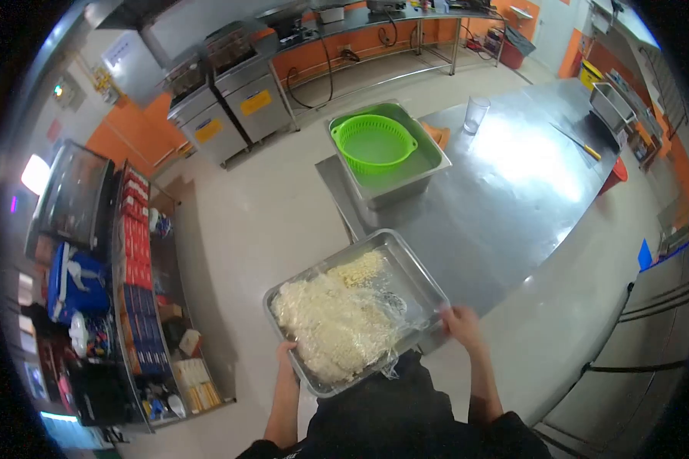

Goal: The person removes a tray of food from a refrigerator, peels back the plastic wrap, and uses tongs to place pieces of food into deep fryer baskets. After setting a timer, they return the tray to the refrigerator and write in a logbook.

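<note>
A shallow metal tray [419, 279] is held in front of my body, tilted in view and partly over the table's near left corner. Pale, crumbly food [329, 325] that I cannot identify covers its left and middle part, with finer yellowish bits toward the far side. Clear plastic wrap [394, 314] lies crumpled over the near right of the food. My left hand [285, 356] is closed on the tray's left edge, its fingers partly hidden underneath. On the right edge, my right hand [459, 325] grips the rim, slightly blurred.
The steel table [505, 206] carries a deep metal pan [398, 187] with a green plastic basket [375, 144] inside, a clear container [476, 115] and a yellow-handled knife [578, 143]. Shelves of boxes [136, 252] stand left; fryers [245, 92] line the back.
</note>
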{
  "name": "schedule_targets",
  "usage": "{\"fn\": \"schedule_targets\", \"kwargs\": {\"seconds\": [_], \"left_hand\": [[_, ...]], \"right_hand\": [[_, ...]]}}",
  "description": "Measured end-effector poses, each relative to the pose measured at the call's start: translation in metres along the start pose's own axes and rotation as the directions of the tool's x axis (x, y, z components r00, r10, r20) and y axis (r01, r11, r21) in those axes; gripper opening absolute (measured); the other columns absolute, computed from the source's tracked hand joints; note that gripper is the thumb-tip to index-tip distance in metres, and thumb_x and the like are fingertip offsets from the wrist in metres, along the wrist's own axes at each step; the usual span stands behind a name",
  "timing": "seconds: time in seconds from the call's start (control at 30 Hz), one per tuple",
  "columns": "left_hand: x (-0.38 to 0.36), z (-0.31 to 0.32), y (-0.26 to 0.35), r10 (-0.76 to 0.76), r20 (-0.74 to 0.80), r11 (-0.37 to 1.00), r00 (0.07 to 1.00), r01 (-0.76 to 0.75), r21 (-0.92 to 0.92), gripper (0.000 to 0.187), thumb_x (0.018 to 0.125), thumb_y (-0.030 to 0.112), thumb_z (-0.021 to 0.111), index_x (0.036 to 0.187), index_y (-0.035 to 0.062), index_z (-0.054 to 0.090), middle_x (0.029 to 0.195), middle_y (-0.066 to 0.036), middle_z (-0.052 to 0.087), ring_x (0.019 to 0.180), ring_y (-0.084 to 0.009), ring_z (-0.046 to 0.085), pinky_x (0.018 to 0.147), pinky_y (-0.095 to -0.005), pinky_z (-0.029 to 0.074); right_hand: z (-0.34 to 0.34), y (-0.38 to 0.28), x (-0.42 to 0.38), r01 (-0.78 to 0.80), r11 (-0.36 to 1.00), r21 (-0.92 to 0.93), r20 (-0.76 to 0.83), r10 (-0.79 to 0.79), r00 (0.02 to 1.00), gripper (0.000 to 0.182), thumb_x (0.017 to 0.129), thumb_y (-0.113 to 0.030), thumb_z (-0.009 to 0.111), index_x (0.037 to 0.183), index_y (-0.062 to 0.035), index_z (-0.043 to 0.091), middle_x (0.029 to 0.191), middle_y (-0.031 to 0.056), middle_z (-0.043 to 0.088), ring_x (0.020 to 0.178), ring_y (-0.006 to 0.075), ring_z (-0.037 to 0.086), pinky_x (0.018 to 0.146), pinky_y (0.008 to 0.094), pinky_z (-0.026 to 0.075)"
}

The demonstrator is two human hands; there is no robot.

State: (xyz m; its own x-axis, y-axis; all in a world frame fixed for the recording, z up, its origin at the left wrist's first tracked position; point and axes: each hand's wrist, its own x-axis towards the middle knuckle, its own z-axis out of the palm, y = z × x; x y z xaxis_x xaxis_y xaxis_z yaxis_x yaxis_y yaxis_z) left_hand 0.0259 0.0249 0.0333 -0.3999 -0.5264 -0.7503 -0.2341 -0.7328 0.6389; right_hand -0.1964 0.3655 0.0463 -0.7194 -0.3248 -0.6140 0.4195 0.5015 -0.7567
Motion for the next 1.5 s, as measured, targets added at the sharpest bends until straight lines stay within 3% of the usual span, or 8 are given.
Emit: {"fn": "schedule_targets", "kwargs": {"seconds": [0.13, 0.2, 0.27, 0.4, 0.67, 0.87, 1.33, 1.5], "left_hand": [[-0.038, 0.039, 0.008, 0.158, 0.046, 0.986, 0.986, -0.156, -0.051, 0.062, 0.061, 0.025, 0.049, 0.117, -0.0011, 0.045, 0.103, -0.018, 0.055, 0.097, -0.0339, 0.054, 0.084, -0.0432, 0.045], [-0.046, 0.051, 0.015, 0.22, 0.025, 0.975, 0.975, -0.22, -0.002, 0.062, 0.06, 0.024, 0.048, 0.117, -0.0015, 0.045, 0.102, -0.018, 0.055, 0.099, -0.0342, 0.053, 0.085, -0.044, 0.045], [-0.045, 0.055, 0.021, 0.335, 0.052, 0.939, 0.941, -0.338, 0.067, 0.061, 0.06, 0.024, 0.048, 0.115, -0.0017, 0.046, 0.1, -0.018, 0.055, 0.1, -0.034, 0.053, 0.085, -0.0441, 0.045], [-0.051, 0.074, 0.02, 0.296, 0.03, 0.95, 0.955, -0.291, -0.115, 0.062, 0.061, 0.022, 0.047, 0.118, -0.003, 0.043, 0.107, -0.018, 0.054, 0.097, -0.0334, 0.055, 0.083, -0.0398, 0.048], [0.035, 0.062, 0.102, 0.224, 0.122, 0.944, 0.967, -0.246, 0.219, 0.055, 0.062, 0.019, 0.048, 0.114, 0.0004, 0.045, 0.101, -0.016, 0.053, 0.091, -0.0306, 0.055, 0.077, -0.0393, 0.049], [0.084, 0.143, 0.179, 0.162, 0.047, 0.899, 0.986, -0.167, 0.405, 0.03, 0.062, 0.018, 0.051, 0.086, 0.002, 0.056, 0.079, -0.01, 0.058, 0.071, -0.0244, 0.059, 0.065, -0.0358, 0.049], [0.222, 0.167, 0.242, -0.325, 0.346, 0.86, 0.88, 0.123, 0.496, 0.044, 0.06, 0.017, 0.049, 0.099, -0.0035, 0.053, 0.081, -0.013, 0.057, 0.071, -0.0251, 0.059, 0.068, -0.0348, 0.051], [0.245, 0.171, 0.254, -0.376, 0.423, 0.844, 0.824, 0.116, 0.524, 0.051, 0.06, 0.016, 0.048, 0.108, -0.0028, 0.048, 0.091, -0.014, 0.056, 0.077, -0.0269, 0.058, 0.071, -0.0365, 0.051]], "right_hand": [[0.016, -0.033, 0.076, 0.184, 0.702, 0.688, -0.23, -0.029, 0.973, 0.036, 0.088, -0.034, 0.052, 0.092, 0.0018, 0.054, 0.073, 0.0102, 0.06, 0.06, 0.0161, 0.058, 0.055, 0.0277, 0.048], [0.019, -0.059, 0.117, 0.093, 0.459, 0.884, -0.097, -0.014, 0.995, 0.043, 0.088, -0.037, 0.052, 0.106, 0.0018, 0.049, 0.083, 0.0145, 0.059, 0.066, 0.0194, 0.06, 0.056, 0.0298, 0.05], [0.026, -0.066, 0.158, -0.072, 0.309, 0.948, 0.08, -0.013, 0.997, 0.055, 0.088, -0.04, 0.049, 0.121, 0.0021, 0.037, 0.101, 0.0217, 0.055, 0.081, 0.0267, 0.06, 0.071, 0.0378, 0.052], [0.039, -0.09, 0.147, 0.017, 0.21, 0.978, 0.01, -0.13, 0.992, 0.058, 0.088, -0.041, 0.049, 0.127, -0.002, 0.03, 0.114, 0.0193, 0.048, 0.103, 0.0304, 0.051, 0.087, 0.0429, 0.044], [0.065, -0.115, 0.222, 0.125, -0.264, 0.956, -0.17, -0.157, 0.973, 0.046, 0.089, -0.03, 0.052, 0.125, -0.0065, 0.034, 0.115, 0.0123, 0.045, 0.109, 0.0279, 0.046, 0.096, 0.0438, 0.038], [0.063, -0.146, 0.233, 0.434, -0.355, 0.828, -0.456, 0.023, 0.889, 0.042, 0.089, -0.025, 0.054, 0.121, -0.0017, 0.039, 0.119, 0.0144, 0.046, 0.109, 0.0281, 0.046, 0.099, 0.0409, 0.036], [0.015, -0.168, 0.255, 0.547, -0.471, 0.692, -0.57, 0.11, 0.815, 0.06, 0.084, -0.029, 0.061, 0.123, 0.007, 0.034, 0.121, 0.0234, 0.04, 0.114, 0.0337, 0.041, 0.102, 0.0425, 0.036], [0.002, -0.167, 0.241, 0.629, -0.367, 0.686, -0.63, 0.133, 0.765, 0.058, 0.084, -0.032, 0.06, 0.12, 0.0066, 0.036, 0.118, 0.0216, 0.043, 0.11, 0.0329, 0.045, 0.098, 0.0438, 0.04]]}}
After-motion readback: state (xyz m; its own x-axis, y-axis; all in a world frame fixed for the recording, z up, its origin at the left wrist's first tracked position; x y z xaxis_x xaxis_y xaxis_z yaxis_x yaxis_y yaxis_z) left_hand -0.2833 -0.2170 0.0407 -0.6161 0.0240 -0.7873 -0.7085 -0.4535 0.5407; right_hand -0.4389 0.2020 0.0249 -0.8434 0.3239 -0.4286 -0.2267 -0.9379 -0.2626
